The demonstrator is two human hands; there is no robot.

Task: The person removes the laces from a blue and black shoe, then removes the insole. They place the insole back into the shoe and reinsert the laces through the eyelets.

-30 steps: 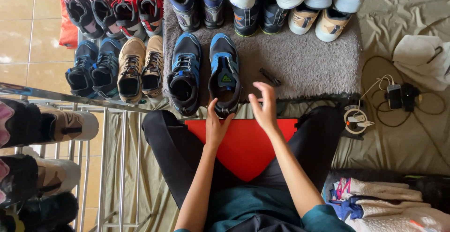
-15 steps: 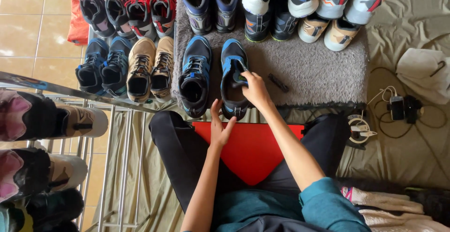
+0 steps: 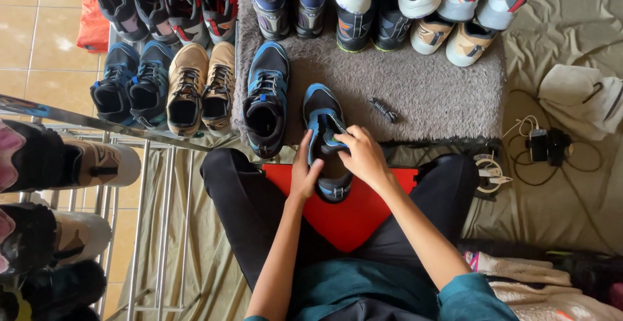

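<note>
Both hands are gripping a blue-and-black sneaker (image 3: 326, 141) at the near edge of the grey rug (image 3: 428, 94): the right hand (image 3: 363, 157) fingers are closing over its opening, the left hand (image 3: 305, 173) fingers are cupping its side. Its matching sneaker (image 3: 266, 100) is lying just beside it.

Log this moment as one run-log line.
left hand: grips blue-black shoe side | right hand: fingers on its tongue | shoe: heel on red cloth | mate: on grey rug

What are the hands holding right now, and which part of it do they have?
A black-and-blue sneaker: the right hand grips its tongue and collar, the left hand steadies its side near the heel.
</note>
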